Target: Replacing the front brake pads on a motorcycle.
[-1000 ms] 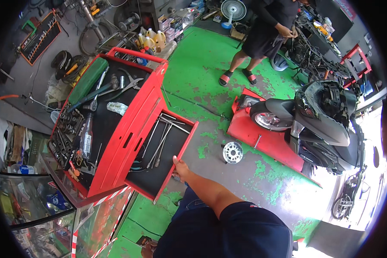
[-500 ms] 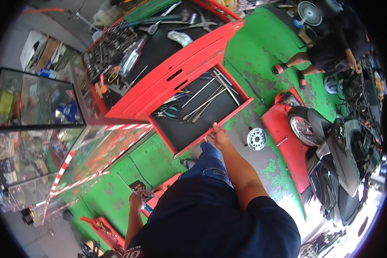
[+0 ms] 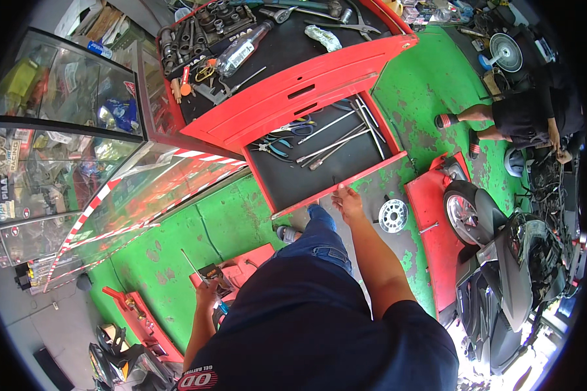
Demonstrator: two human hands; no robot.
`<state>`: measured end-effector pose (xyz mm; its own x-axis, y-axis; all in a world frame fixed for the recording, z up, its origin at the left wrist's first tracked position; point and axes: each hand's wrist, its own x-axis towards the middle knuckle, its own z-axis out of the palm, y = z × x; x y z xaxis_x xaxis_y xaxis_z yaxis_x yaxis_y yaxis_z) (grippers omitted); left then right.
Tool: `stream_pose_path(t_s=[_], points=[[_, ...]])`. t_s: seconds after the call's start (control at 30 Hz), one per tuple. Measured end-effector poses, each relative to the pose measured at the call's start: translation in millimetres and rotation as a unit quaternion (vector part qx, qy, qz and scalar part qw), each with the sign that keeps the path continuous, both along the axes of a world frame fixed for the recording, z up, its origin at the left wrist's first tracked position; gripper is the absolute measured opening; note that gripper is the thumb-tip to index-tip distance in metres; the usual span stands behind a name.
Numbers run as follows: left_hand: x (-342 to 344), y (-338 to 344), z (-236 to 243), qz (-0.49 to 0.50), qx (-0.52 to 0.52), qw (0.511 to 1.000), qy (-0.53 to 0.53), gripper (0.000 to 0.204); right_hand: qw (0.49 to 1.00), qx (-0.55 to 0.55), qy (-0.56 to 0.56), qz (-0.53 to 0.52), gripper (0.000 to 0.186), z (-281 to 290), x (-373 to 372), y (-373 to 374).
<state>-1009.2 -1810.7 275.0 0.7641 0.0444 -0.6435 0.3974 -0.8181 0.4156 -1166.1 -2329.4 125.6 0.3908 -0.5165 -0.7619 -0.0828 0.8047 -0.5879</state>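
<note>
My left hand [image 3: 206, 297] is closed around a screwdriver [image 3: 192, 266] with a long thin metal shaft and a blue handle, low beside my body. My right hand [image 3: 349, 203] is at the front edge of a pulled-out red drawer [image 3: 300, 207]. Its fingers are bent and apart, the fingertips at or very near the rim; whether they touch it I cannot tell. Inside the drawer, pliers [image 3: 270, 150] with blue and black grips lie on the left. Several long metal rods [image 3: 336, 144] lie on the right.
Above the drawer, the red tool cabinet's top holds sockets [image 3: 218, 19], a clear bottle [image 3: 242, 49] and pliers [image 3: 346, 27]. A glass display case [image 3: 65, 169] stands left. Right are a wheel-like disc [image 3: 393, 216], a red platform [image 3: 430, 241], a motorcycle [image 3: 502, 260] and another person [image 3: 528, 120].
My view has shifted, so the cabinet and drawer appear farther right. My right hand's fingers have loosened from the drawer's front edge. The screwdriver stays in my left hand.
</note>
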Motion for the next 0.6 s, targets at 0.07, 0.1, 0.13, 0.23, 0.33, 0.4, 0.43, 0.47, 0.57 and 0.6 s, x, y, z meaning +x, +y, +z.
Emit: stream_pose_path(t_s=[0.07,0.1,0.13,0.23,0.33,0.4,0.43,0.47,0.57,0.6], points=[[-2,1,2,0.004,0.011,1.0,0.005,0.037,0.999,-0.016,0.03,0.015,0.033,2,1,-1],[-3,3,1,-0.01,0.015,1.0,-0.01,0.039,0.996,-0.031,0.079,0.034,0.034,4,1,-2],[-3,7,-1,-0.01,0.028,0.999,-0.018,0.04,0.986,-0.044,0.151,0.054,0.035,7,1,-4],[-4,17,-7,0.016,-0.013,0.999,-0.028,0.04,0.947,-0.141,0.254,0.14,0.038,20,2,-14],[-6,23,-7,0.046,-0.006,0.999,-0.014,0.039,0.841,-0.355,0.367,0.178,0.04,34,9,-43],[-9,22,-2,0.08,0.0,0.997,0.003,0.039,0.825,-0.416,0.348,0.156,0.037,40,19,-75],[-11,21,1,0.064,-0.001,0.998,-0.003,0.039,0.807,-0.462,0.341,0.139,0.035,40,25,-94],[-13,20,6,0.026,0.024,0.999,-0.019,0.039,0.784,-0.491,0.347,0.154,0.031,37,33,-112],[-17,19,17,-0.002,0.053,0.998,-0.021,0.038,0.744,-0.544,0.336,0.193,0.024,22,55,-164],[-19,20,20,-0.037,0.065,0.997,-0.028,0.039,0.711,-0.566,0.353,0.221,0.02,16,65,-178]])
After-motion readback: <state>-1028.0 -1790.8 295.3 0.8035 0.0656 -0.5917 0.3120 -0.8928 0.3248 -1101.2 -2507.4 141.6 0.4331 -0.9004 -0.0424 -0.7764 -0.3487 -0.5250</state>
